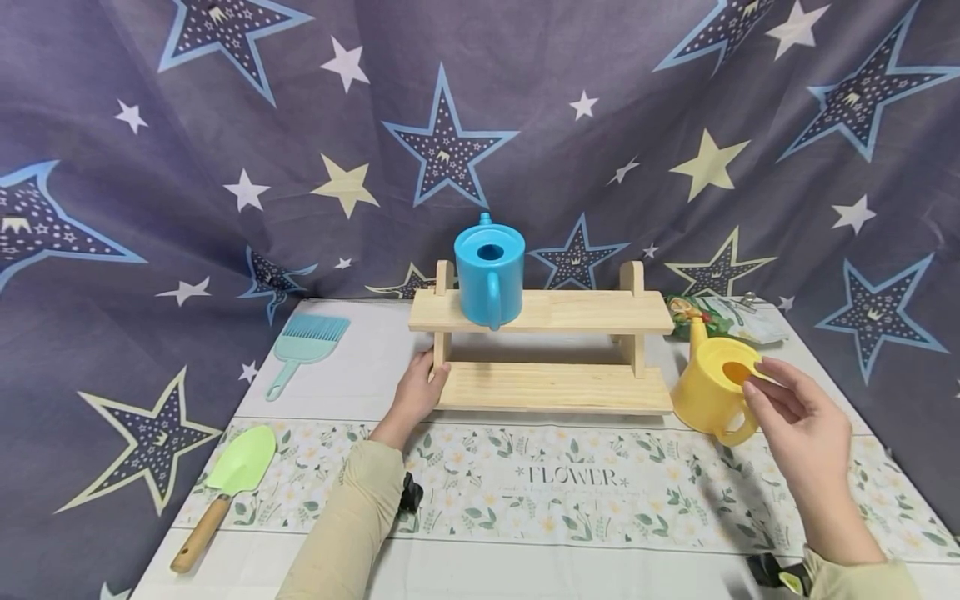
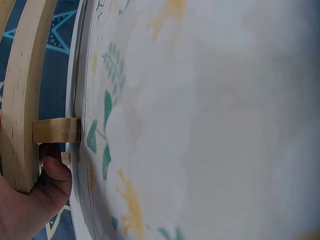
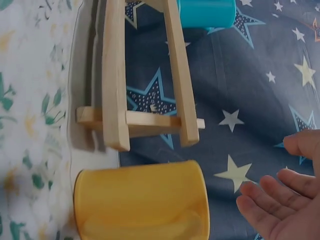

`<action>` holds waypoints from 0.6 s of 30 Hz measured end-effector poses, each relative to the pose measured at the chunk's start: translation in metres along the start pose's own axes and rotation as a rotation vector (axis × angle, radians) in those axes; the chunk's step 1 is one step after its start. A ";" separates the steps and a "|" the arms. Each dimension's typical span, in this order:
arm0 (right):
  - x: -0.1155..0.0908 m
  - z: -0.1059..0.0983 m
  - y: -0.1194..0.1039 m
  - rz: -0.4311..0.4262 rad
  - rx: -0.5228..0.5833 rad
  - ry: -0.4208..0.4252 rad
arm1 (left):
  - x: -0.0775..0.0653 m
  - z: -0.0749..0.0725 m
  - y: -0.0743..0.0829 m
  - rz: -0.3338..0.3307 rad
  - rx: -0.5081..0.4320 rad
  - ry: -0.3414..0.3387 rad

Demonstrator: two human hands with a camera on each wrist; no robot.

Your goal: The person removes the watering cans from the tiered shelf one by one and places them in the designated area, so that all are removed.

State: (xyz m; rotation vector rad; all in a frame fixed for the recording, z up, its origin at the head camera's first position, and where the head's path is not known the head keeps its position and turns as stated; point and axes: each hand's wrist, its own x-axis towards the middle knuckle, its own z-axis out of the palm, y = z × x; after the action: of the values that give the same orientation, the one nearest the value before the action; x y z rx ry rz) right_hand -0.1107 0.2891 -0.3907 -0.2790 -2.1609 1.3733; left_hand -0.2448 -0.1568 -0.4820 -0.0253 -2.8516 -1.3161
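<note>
A two-tier wooden shelf point(image 1: 551, 389) stands on the table with a blue watering can point(image 1: 474, 287) upright on its upper plank. My left hand point(image 1: 420, 390) grips the left end of the lower plank; the left wrist view shows the fingers point(image 2: 57, 175) curled around that plank's edge point(image 2: 19, 150). Beside the shelf's right end stands a yellow watering can point(image 1: 705, 390), its spout toward the back. Near its top is my right hand point(image 1: 810, 433), fingers loosely bent. In the right wrist view a gap separates those fingers point(image 3: 265, 210) from the yellow can.
A light blue dustpan and brush point(image 1: 303, 346) lies at the back left. In front of it is a green trowel point(image 1: 243, 462) with a wooden handle. Behind the yellow can lies a clipped green-and-white bag point(image 1: 738, 321). A star-patterned curtain point(image 1: 525, 108) hangs behind the table.
</note>
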 end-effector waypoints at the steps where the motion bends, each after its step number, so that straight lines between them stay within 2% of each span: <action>1: 0.000 0.002 -0.001 -0.006 0.006 -0.009 | 0.000 0.000 0.000 0.002 0.002 0.001; 11: 0.003 0.017 -0.012 -0.081 -0.003 -0.093 | 0.001 0.000 0.000 -0.009 -0.005 -0.002; 18: 0.004 0.028 -0.020 -0.137 0.036 -0.146 | 0.000 0.000 -0.001 0.002 -0.009 -0.001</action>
State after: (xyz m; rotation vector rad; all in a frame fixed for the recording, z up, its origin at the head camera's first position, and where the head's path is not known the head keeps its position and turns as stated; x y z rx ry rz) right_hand -0.1270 0.2600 -0.3808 -0.0162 -2.2250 1.3900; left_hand -0.2449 -0.1574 -0.4825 -0.0287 -2.8462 -1.3291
